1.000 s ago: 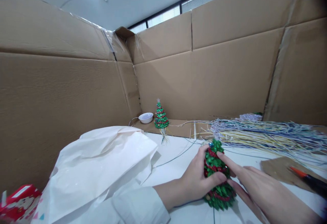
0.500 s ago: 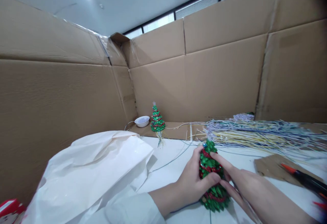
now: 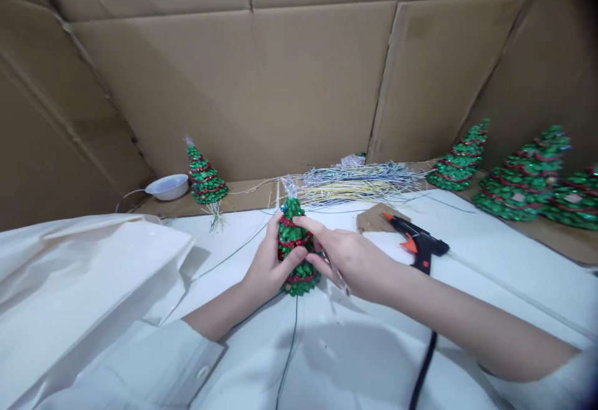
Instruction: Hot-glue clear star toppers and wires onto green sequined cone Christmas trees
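A small green beaded Christmas tree (image 3: 301, 277) with red garland and a clear star on top stands upright on the white surface in front of me. My left hand (image 3: 275, 257) is closed around its left side, thumb across the front. My right hand (image 3: 348, 251) presses its index finger near the upper garland and its thumb lower on the right side. A thin shiny piece (image 3: 343, 282) pokes out under my right palm; its kind cannot be made out. A dark green wire (image 3: 293, 341) runs from the tree's base towards me.
A black glue gun (image 3: 423, 242) lies at right on a cardboard scrap (image 3: 367, 218). Behind are bundled wires (image 3: 359, 176), a white bowl (image 3: 168, 187) and another tree (image 3: 205, 179). Several trees (image 3: 523, 176) stand back right. A white plastic sheet (image 3: 93, 266) covers the left.
My view has turned down and to the right, bringing the glue gun and right-hand trees into sight. Both hands keep nearly the same hold on the tree.
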